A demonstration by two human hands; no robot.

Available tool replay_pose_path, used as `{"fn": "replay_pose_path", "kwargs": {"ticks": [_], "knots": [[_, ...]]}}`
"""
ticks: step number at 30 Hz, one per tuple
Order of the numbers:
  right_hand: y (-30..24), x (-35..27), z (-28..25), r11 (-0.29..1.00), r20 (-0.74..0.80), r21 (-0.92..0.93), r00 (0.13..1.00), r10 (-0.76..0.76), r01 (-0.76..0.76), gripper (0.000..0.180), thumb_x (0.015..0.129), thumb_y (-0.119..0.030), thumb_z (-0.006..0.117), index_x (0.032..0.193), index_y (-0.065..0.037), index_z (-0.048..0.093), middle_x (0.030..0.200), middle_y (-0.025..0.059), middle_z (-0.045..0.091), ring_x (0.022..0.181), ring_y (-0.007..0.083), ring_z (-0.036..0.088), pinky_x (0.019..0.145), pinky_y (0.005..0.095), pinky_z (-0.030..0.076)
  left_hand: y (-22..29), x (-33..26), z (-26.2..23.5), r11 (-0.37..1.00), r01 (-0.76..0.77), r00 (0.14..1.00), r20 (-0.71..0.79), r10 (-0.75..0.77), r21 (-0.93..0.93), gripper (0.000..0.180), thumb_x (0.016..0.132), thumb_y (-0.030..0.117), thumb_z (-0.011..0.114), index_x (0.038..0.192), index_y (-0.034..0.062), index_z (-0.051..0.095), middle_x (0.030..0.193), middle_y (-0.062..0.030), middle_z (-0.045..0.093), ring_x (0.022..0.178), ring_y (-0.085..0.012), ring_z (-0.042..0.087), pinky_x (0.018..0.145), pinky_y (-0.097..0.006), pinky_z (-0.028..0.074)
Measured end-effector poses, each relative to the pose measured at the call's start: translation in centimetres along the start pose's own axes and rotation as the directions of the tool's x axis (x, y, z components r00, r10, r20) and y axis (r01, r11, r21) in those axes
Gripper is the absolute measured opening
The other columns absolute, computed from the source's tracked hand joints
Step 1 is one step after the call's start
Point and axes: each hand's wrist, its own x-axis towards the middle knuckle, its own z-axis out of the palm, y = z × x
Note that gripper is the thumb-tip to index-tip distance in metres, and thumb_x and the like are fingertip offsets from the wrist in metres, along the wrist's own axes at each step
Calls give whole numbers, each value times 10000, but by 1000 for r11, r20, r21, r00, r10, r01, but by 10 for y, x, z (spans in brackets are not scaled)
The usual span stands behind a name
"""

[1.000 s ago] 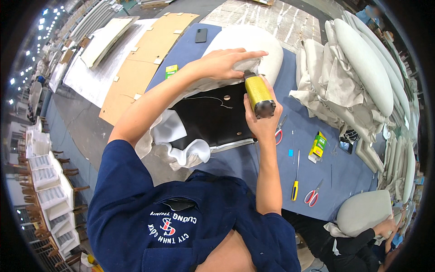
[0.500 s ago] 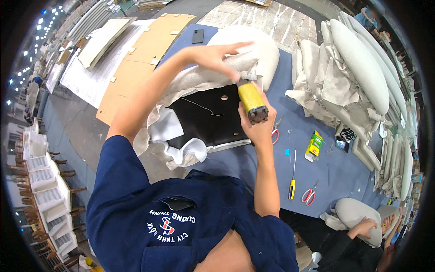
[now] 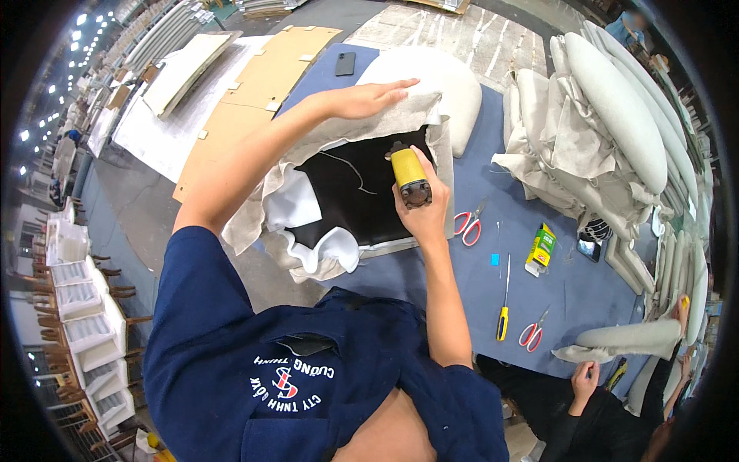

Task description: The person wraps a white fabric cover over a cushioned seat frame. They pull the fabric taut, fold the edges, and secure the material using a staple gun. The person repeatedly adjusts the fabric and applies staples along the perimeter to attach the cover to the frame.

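Note:
A beige-covered cushion panel (image 3: 441,173) lies on the table with its black backing (image 3: 350,196) facing up. My left hand (image 3: 373,100) rests flat, fingers stretched, on the beige fabric (image 3: 327,138) folded along its far edge. In my right hand (image 3: 428,212) is a yellow staple gun (image 3: 407,167), held over the right part of the black backing. Whether its nose touches the backing is hidden. White padding (image 3: 296,202) pokes out at the panel's left and near edges, and a loose thread (image 3: 358,171) lies across the backing.
On the blue-covered table (image 3: 469,289) lie red-handled scissors (image 3: 467,229), a second pair (image 3: 531,336), a screwdriver (image 3: 503,322), a green-yellow box (image 3: 542,250) and a phone (image 3: 345,64). Cushions are stacked (image 3: 608,108) at right. A co-worker's hand (image 3: 585,383) is near a beige piece (image 3: 627,339).
My right hand has drawn the staple gun back from the far right corner, toward me and left. My left hand has settled flat on the fabric. The co-worker's beige piece has been turned.

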Motion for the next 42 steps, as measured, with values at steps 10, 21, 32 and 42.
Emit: {"fn": "replay_pose_path", "kwargs": {"ticks": [10, 21, 32, 42], "knots": [[-2, 8, -15, 999, -101, 28, 995, -20, 23, 623, 786, -5, 788, 1385, 26, 617, 1152, 219, 759, 1030, 359, 771, 918, 396, 586, 9, 2, 14, 958, -22, 998, -56, 40, 287, 725, 1055, 538, 551, 1687, 308, 279, 1651, -137, 453, 1471, -378, 484, 1219, -496, 393], [2, 32, -13, 997, -135, -50, 989, -62, 56, 588, 788, -31, 800, 1346, 39, 629, 1136, 222, 750, 1028, 385, 760, 923, 407, 582, 19, 1, 19, 957, -29, 996, -67, 50, 289, 896, 927, 363, 727, 1681, 405, 245, 1452, -185, 621, 1315, -424, 604, 1112, -518, 489], [-2, 34, -5, 999, -115, -38, 993, -40, 36, 637, 782, -34, 807, 1384, 37, 615, 1150, 224, 756, 1049, 374, 763, 935, 405, 580, 39, 0, 12, 963, 96, 995, 11, -102, 250, 1093, 762, 222, 844, 1682, 367, 272, 1528, -209, 563, 1351, -416, 581, 1155, -495, 477], [-2, -2, -16, 997, 28, -29, 997, 72, -71, 664, 765, 1, 785, 1408, -25, 626, 1160, 228, 756, 1057, 385, 759, 933, 404, 580, -7, -5, -25, 889, 366, 926, 204, -318, -274, 798, 1000, 451, 642, 1661, 105, 360, 1632, -165, 465, 1484, -282, 451, 1225, -378, 340]]}}
